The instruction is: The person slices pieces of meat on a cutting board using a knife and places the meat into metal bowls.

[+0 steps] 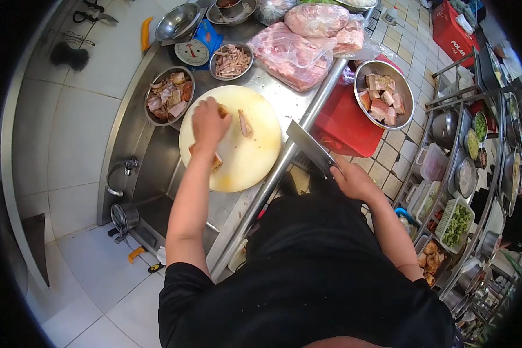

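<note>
Your left arm reaches forward over the cutting board (255,156), with the left hand (210,123) palm down near its far left edge. Its fingers curl inward beside a small brownish piece (222,109); you cannot tell from here whether they grip it. Your right elbow is bent, and the right hand (354,178) has its fingers wrapped round the handle of the cleaver (309,148), the broad, flat steel blade angled toward the board and clear of it. A slim, pale strip of meat (245,124) lies on the round, yellow-stained board, and a browned-edged chunk (217,163) shows beneath your left forearm. The board sits on the shiny metal surface (285,100), near glossy pink meat (293,58) in clear, wrinkled plastic.
</note>
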A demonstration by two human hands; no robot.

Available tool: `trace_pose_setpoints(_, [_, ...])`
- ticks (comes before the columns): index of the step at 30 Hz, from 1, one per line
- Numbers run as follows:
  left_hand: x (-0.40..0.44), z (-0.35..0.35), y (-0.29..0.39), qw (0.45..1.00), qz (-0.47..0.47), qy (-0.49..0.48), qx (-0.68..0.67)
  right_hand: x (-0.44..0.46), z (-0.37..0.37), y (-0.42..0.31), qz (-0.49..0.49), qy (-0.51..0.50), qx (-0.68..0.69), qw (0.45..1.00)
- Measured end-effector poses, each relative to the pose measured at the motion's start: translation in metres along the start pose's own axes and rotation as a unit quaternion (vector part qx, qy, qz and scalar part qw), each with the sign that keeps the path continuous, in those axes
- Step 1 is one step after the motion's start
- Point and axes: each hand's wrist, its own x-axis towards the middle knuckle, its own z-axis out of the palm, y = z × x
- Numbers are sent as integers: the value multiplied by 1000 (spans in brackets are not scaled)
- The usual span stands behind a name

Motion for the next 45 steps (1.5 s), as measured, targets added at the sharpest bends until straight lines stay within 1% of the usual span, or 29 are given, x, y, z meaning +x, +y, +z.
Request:
trace_pose_setpoints(1, [-6,2,11,999,29,-17,-22,0,1,0,-2,-2,0,1000])
trace_pose_setpoints(3, [-19,10,31,993,53,-95,-38,0,0,2,14,-9,-5,1000])
trace_pose_setpoints(4, [-21,17,38,994,47,-93,-37,1,0,3,9,-12,-7,1000])
trace_pose_setpoints(6, [-21,30,46,988,9,-149,-32,3,-2,6,3,-16,-1,1000])
trace_pose_setpoints(9, [-21,35,50,985,6,-169,-28,5,-1,8,-15,8,21,1000])
trace_pose_setpoints(11, [-20,32,43,986,-8,-162,-42,4,-1,9,-18,19,21,999])
trace_pose_setpoints(13, [-20,22,27,992,0,-78,-97,5,-3,7,-20,30,24,999])
trace_pose_setpoints(15, [-2,-10,6,985,-109,-50,-126,0,-10,-1,-6,20,24,1000])
trace_pose_setpoints(17, [13,-43,-44,981,-118,45,-148,0,-12,0,2,10,18,1000])
trace_pose_setpoints(20, [25,-71,-109,974,-118,77,-178,3,-13,5,7,3,10,1000])
trace_pose_setpoints(21, [24,-72,-126,972,-139,92,-166,5,-12,8,7,6,11,1000])
trace_pose_setpoints(23, [17,-68,-133,968,-161,111,-154,8,-6,14,-20,20,15,999])
trace_pose_setpoints(24, [8,-59,-133,978,-187,28,-92,10,-5,15,-45,37,21,998])
trace_pose_setpoints(25, [-5,-53,-126,975,-212,-60,-29,12,-5,13,-45,34,21,998])
trace_pose_setpoints(27, [-30,-77,-63,932,-242,-264,-53,13,-5,7,-22,19,18,999])
trace_pose_setpoints(29, [-49,-16,-64,949,-235,-208,-27,17,-3,6,-39,11,15,999])
trace_pose_setpoints(30, [-58,-16,-63,948,-237,-211,-27,18,-1,4,-55,3,11,998])
trace_pose_setpoints(31, [-64,-18,-61,951,-247,-178,-55,23,-1,1,-56,3,11,998])
trace_pose_setpoints(32, [-70,-18,-60,952,-256,-147,-83,28,0,-3,-84,-16,-5,996])
trace_pose_setpoints(33, [-81,-16,-63,950,-258,-153,-83,30,4,-8,-109,-38,-20,993])
trace_pose_setpoints(35, [-95,-18,-82,946,-246,-74,-197,48,15,-23,-119,-66,-19,990])
trace_pose_setpoints(36, [-102,-8,-98,935,-225,-73,-265,57,23,-33,-131,-93,-17,987])
trace_pose_setpoints(37, [-108,-13,-95,935,-225,-78,-264,67,33,-46,-142,-88,-31,985])
trace_pose_setpoints(38, [-116,-23,-88,923,-206,-74,-318,78,42,-59,-153,-82,-46,984])
trace_pose_setpoints(39, [-123,-30,-81,907,-187,-71,-371,94,49,-72,-145,-111,-72,981])
trace_pose_setpoints(40, [-128,-32,-77,923,-148,-51,-352,111,55,-84,-139,-138,-98,976])
trace_pose_setpoints(41, [-131,-37,-70,923,-146,-54,-352,123,60,-96,-132,-130,-99,978])
trace_pose_setpoints(43, [-135,-50,-46,968,-108,-31,-223,142,66,-114,-118,-123,-97,981])
trace_pose_setpoints(45, [-135,-54,-25,972,-84,-31,-219,156,66,-124,-126,-115,-123,978])
